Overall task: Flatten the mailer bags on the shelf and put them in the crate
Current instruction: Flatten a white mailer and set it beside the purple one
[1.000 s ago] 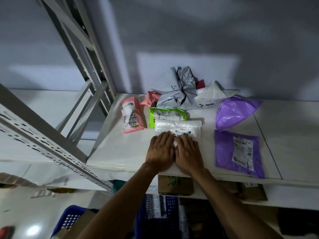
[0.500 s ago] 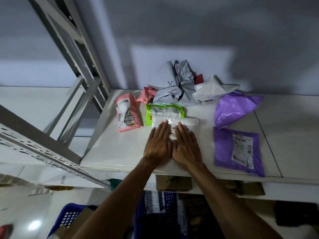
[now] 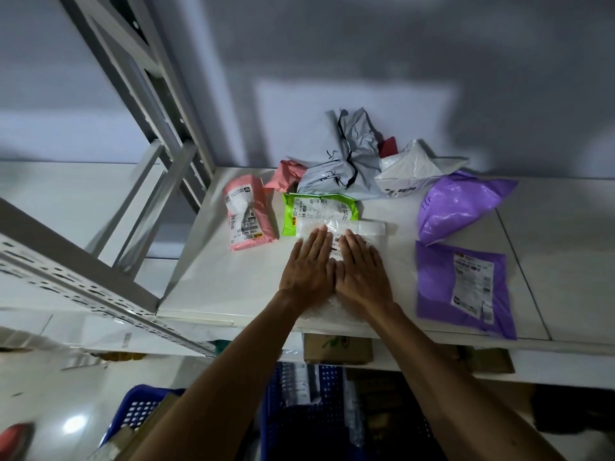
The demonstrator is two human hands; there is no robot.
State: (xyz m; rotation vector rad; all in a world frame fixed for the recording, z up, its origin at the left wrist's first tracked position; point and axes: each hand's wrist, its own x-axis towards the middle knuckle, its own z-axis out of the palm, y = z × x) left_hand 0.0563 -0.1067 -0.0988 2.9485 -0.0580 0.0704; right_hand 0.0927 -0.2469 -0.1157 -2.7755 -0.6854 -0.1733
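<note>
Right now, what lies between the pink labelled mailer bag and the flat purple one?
Head view: the white mailer bag, with left hand and right hand pressing flat on it, then bare shelf.

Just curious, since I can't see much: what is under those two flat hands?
A white mailer bag lies on the shelf, pressed by the left hand and right hand. Its far end and some label show; its middle is covered.

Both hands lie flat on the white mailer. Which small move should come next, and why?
Probably slide the palms apart, outward: the left hand and right hand press side by side on the middle of the white mailer, its sides untouched.
</note>
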